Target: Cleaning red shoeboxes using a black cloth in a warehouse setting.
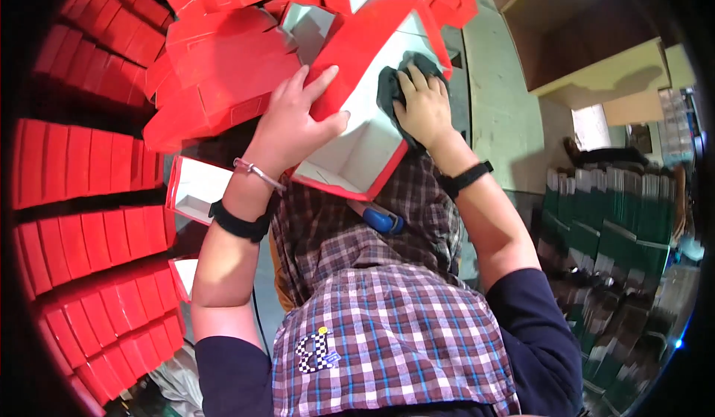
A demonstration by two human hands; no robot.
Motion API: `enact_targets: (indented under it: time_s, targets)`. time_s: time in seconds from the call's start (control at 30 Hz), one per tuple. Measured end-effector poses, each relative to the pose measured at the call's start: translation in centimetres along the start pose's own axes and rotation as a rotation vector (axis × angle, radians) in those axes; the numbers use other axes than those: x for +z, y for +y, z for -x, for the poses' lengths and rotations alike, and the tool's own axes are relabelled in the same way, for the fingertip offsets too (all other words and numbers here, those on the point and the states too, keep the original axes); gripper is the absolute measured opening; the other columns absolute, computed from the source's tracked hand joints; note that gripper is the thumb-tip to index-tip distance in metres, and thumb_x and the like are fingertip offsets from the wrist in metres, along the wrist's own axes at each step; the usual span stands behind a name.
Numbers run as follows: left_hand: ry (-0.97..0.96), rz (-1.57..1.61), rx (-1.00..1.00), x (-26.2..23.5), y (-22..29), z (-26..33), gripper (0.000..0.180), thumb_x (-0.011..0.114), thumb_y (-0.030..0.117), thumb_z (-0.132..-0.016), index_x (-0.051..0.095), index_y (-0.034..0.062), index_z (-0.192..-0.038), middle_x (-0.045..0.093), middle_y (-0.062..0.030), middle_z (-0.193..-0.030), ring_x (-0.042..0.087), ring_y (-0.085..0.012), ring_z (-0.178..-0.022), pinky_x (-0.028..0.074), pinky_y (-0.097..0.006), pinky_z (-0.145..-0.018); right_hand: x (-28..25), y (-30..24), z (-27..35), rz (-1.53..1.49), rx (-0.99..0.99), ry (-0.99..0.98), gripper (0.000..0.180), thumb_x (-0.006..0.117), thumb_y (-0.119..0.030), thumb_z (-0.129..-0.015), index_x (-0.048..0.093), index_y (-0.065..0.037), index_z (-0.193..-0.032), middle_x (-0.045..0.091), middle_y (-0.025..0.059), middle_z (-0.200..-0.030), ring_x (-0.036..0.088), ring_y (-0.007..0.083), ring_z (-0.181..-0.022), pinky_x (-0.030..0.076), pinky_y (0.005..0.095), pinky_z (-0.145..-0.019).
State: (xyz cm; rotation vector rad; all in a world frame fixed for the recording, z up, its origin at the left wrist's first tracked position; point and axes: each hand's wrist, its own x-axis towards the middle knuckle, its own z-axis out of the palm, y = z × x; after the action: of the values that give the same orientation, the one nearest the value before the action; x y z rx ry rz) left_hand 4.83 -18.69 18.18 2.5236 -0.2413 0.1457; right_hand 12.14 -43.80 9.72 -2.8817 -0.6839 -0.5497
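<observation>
A long red cardboard box [354, 137] with a white inside lies tilted across my lap, its open side facing up. My left hand [298, 119] holds its left wall, thumb at the rim and fingers over the red outside. Bunched under my right hand [426, 111] is a dark cloth [389, 93], pressed against the box's white interior near the right wall. The fingers of that hand curl over the cloth, hiding part of it. Below the box's near end, a blue-handled tool [383, 221] rests on my checked apron [387, 327]; its other end is partly covered.
Red boxes and flattened red pieces [231, 93] pile up beyond and to the left. Stacked red boxes [82, 242] line the left side. A pale board surface [495, 96] and a brown open carton [596, 74] are at the right, above dark green stacks [611, 216].
</observation>
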Motion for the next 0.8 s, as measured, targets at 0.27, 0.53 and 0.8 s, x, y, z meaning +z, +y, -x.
enact_targets:
  time_s: [0.27,0.53,0.8]
  targets:
    - [0.039,0.100,-0.176,2.1,0.4,3.0,0.085,0.069,0.046,-0.073,0.041,0.0144,-0.147,0.029,-0.0301,-0.151,0.040,-0.0475,-0.132,0.034,-0.048,-0.109,0.3,-8.7,8.4,-0.483,-0.472,-0.514,0.029,0.059,-0.015,-0.079,0.069,-0.008,-0.105,0.065,0.0096,-0.116,0.058,0.0245,-0.116,0.042,0.0428,-0.102]
    - [0.126,0.012,0.037,2.4,4.1,3.4,0.085,0.076,0.038,-0.068,0.046,0.0116,-0.143,0.036,-0.0290,-0.145,0.046,-0.0461,-0.121,0.038,-0.049,-0.104,0.2,3.3,-0.8,0.223,-0.065,-0.112,0.035,0.053,-0.012,-0.082,0.066,-0.010,-0.114,0.062,0.0059,-0.124,0.058,0.0272,-0.108,0.043,0.0415,-0.096]
    - [0.130,0.018,0.004,2.6,3.7,2.9,0.084,0.075,0.038,-0.068,0.047,0.0129,-0.143,0.035,-0.0286,-0.146,0.047,-0.0459,-0.119,0.039,-0.051,-0.103,1.0,-1.5,6.0,-0.139,-0.414,-0.326,0.044,0.058,-0.012,-0.080,0.062,-0.016,-0.124,0.062,0.0075,-0.125,0.060,0.0237,-0.115,0.051,0.0376,-0.094]
